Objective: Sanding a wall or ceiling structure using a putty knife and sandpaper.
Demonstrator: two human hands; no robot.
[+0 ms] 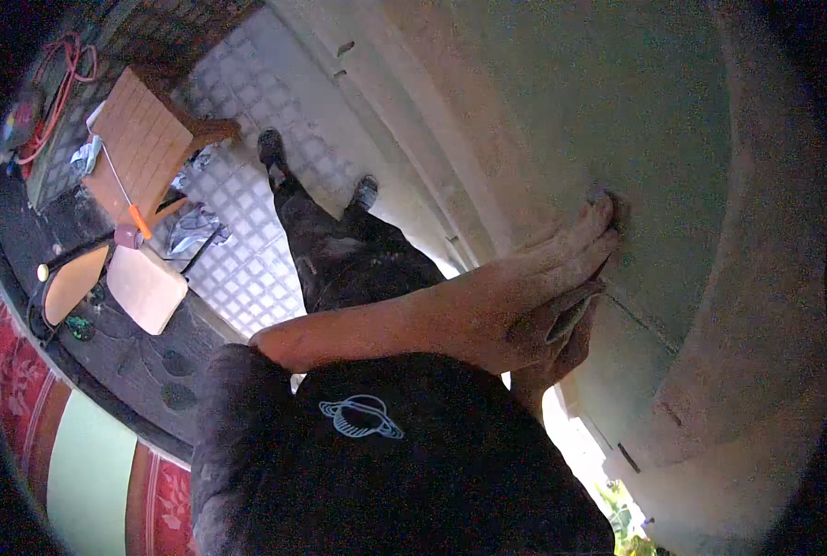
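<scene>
My left hand point(531, 292) reaches across to the right and lies against a pale greenish upright panel point(649, 160). Its fingers are stretched out together, with the tips at a dark spot on the panel. A folded grey sheet point(574, 314), perhaps sandpaper, sticks out under the palm and seems held by this hand. Below the wrist, a darker strip of skin point(528, 393) looks like part of my right arm. The right hand itself is hidden or merges with the shadow there, so its hold cannot be made out.
At left stands a wooden stool or small table point(139, 132) bearing an orange-handled tool point(139, 221) with a long shaft. Near it are a brown roll point(129, 237), a chair's wooden seat point(148, 286), a crumpled plastic bag point(194, 229) and red cable point(62, 104). Patterned tiles point(253, 278) cover the floor.
</scene>
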